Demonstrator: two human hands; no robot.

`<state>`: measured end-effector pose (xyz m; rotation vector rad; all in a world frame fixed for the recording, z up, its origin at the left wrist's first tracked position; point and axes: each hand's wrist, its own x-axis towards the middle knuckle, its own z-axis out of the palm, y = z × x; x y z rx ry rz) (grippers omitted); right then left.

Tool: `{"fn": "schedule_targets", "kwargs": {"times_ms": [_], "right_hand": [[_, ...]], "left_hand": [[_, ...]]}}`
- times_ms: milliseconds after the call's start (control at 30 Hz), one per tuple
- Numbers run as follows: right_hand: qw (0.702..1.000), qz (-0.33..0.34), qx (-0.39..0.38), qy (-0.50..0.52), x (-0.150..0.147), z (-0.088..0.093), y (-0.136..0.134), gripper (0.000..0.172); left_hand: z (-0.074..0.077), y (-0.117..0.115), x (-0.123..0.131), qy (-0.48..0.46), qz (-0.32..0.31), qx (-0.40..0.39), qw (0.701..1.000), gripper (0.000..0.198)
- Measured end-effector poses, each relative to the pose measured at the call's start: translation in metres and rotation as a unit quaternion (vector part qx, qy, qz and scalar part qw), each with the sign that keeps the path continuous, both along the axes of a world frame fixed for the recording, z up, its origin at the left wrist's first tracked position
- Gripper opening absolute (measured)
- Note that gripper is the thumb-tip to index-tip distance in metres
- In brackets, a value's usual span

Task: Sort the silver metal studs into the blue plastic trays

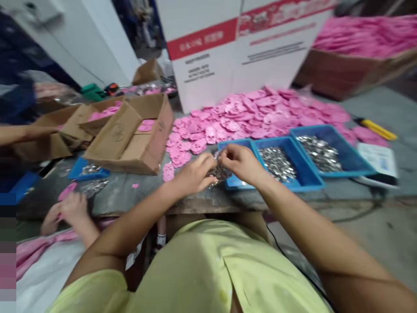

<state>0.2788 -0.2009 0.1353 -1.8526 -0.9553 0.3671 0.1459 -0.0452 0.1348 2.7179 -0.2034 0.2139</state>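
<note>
My left hand and my right hand are close together at the table's front edge, fingers curled inward. Between them lies a small heap of shiny metal pieces, partly hidden by the fingers. The right hand is over the left blue tray, its fingertips pinched; what they hold is too small to name. The left hand's fingers bend round the heap's near side, and blur hides any item in them. Just right stands a blue tray of metal pieces. Pink pieces are piled behind.
Another blue tray, a white device and a yellow-handled tool are at right. Open cardboard boxes stand left. A white panel rises behind. Another person's hands are at lower left, and a person's arm reaches in above.
</note>
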Motion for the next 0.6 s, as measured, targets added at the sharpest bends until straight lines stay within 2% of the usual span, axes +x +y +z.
{"fn": "schedule_targets", "kwargs": {"times_ms": [100, 200, 400, 500, 600], "right_hand": [[0.999, -0.030, -0.016, 0.001, 0.013, 0.015, -0.011, 0.009], [0.998, -0.054, -0.031, -0.010, 0.024, 0.020, -0.025, 0.009], [0.984, -0.145, -0.103, -0.030, 0.045, 0.012, -0.044, 0.015], [0.975, -0.162, -0.149, -0.026, 0.051, 0.004, -0.047, 0.014], [0.974, -0.169, -0.151, 0.000, 0.058, -0.003, -0.049, 0.015]], "left_hand": [[0.007, -0.012, 0.024, -0.022, -0.003, -0.079, 0.997, 0.029], [0.005, -0.032, 0.045, -0.032, 0.018, -0.152, 0.988, 0.039], [-0.017, -0.059, 0.075, -0.024, 0.051, -0.283, 0.957, 0.049], [-0.030, -0.065, 0.084, 0.004, 0.076, -0.336, 0.939, 0.050], [-0.040, -0.069, 0.088, 0.016, 0.098, -0.411, 0.906, 0.048]]}}
